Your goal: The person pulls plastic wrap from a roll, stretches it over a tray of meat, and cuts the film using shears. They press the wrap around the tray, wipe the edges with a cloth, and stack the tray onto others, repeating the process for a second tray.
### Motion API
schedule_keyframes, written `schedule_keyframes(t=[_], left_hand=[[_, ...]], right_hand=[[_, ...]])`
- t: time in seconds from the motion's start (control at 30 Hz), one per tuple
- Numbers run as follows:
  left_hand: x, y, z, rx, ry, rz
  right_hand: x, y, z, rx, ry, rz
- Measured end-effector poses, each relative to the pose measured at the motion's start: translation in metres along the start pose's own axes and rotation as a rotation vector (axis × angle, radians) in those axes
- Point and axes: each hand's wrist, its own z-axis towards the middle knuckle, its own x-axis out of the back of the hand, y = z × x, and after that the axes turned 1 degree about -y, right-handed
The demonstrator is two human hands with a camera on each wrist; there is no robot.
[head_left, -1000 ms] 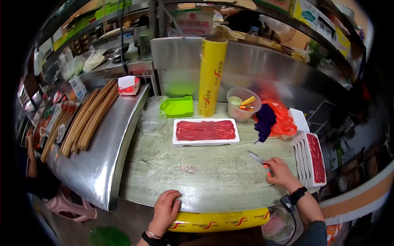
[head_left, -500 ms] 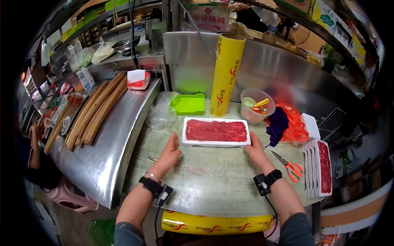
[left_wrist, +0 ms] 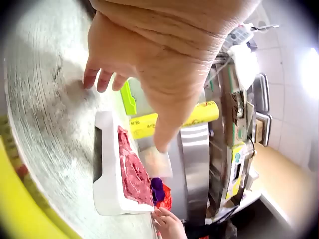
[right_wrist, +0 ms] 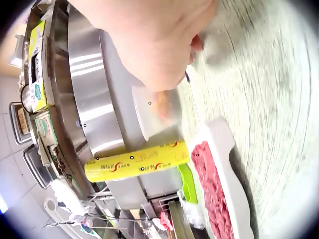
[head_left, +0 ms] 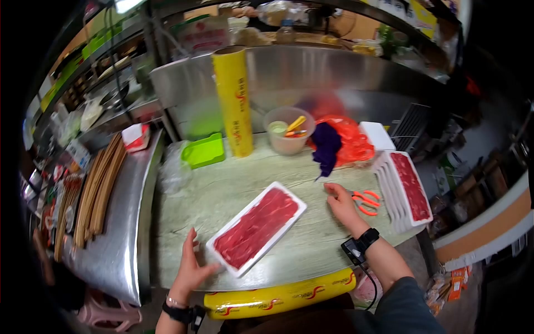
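Meat tray [head_left: 257, 229] lies slantwise on the table [head_left: 317, 253], just beside the left hand [head_left: 189, 271], its fingers spread and empty. Farther off, the loosely bent, empty right hand [head_left: 341, 206] is beside orange-handled scissors [head_left: 367, 201].

left hand [head_left: 189, 269]: fingers spread, thumb apart | right hand [head_left: 341, 205]: fingers loosely bent | hands well apart

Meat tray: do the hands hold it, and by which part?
Not held: the tray lies on the table, left hand beside its left end, right hand apart.
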Motion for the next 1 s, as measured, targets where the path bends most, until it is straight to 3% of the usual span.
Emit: schedule_keyframes(t=[0.07,0.13,0.23,0.33,0.47,0.5,0.53,0.57,0.6,0.63,0.67,0.7,0.73,0.77,0.83,0.9,0.97,1.0], left_hand=[[-0.013,-0.003,-0.007,-0.209,-0.088,0.246],[-0.029,0.027,-0.016,-0.222,-0.122,0.415],[-0.048,0.047,-0.021,-0.218,-0.088,0.568],[-0.056,0.032,-0.022,-0.161,-0.004,0.573],[-0.058,0.018,-0.023,-0.19,-0.009,0.593],[-0.057,0.014,-0.022,-0.17,-0.006,0.566],[-0.056,0.01,-0.021,-0.151,-0.004,0.587],[-0.057,0.011,-0.019,-0.127,-0.004,0.599],[-0.058,0.012,-0.018,-0.142,-0.013,0.631],[-0.058,0.017,-0.02,-0.152,-0.026,0.661],[-0.058,0.021,-0.022,-0.159,-0.042,0.692],[-0.057,0.022,-0.021,-0.164,-0.038,0.675],[-0.055,0.022,-0.018,-0.162,-0.037,0.661],[-0.052,0.021,-0.019,-0.152,-0.043,0.651],[-0.053,0.027,-0.017,-0.184,-0.042,0.688],[-0.055,0.021,-0.015,-0.219,-0.021,0.634],[-0.057,0.026,-0.016,-0.233,-0.003,0.603],[-0.06,0.027,-0.016,-0.234,0.005,0.584]], right_hand=[[0.024,0.003,0.004,-0.045,0.066,-0.106],[0.032,-0.001,0.019,0.017,0.132,-0.152],[0.023,-0.015,0.053,-0.09,0.134,-0.044],[-0.01,0.002,0.088,-0.044,0.379,-0.44],[-0.013,0.004,0.112,-0.379,0.192,-0.456],[-0.015,0.015,0.118,-0.333,0.215,-0.436],[-0.024,0.039,0.136,-0.179,0.326,-0.123],[-0.019,0.019,0.143,-0.022,0.425,0.182],[0.007,0.006,0.146,-0.215,0.183,0.714],[0.021,-0.007,0.152,-0.104,0.183,0.931],[0.042,-0.059,0.144,-0.046,0.249,1.054],[0.058,-0.069,0.149,-0.004,0.349,1.095],[0.076,-0.089,0.145,0.156,0.388,1.076],[0.096,-0.09,0.142,0.244,0.325,1.106],[0.12,-0.147,0.107,0.384,0.399,1.043],[0.129,-0.179,0.067,0.386,0.284,1.058],[0.112,-0.179,0.038,0.215,0.443,0.924],[0.097,-0.172,0.023,0.244,0.543,0.509]])
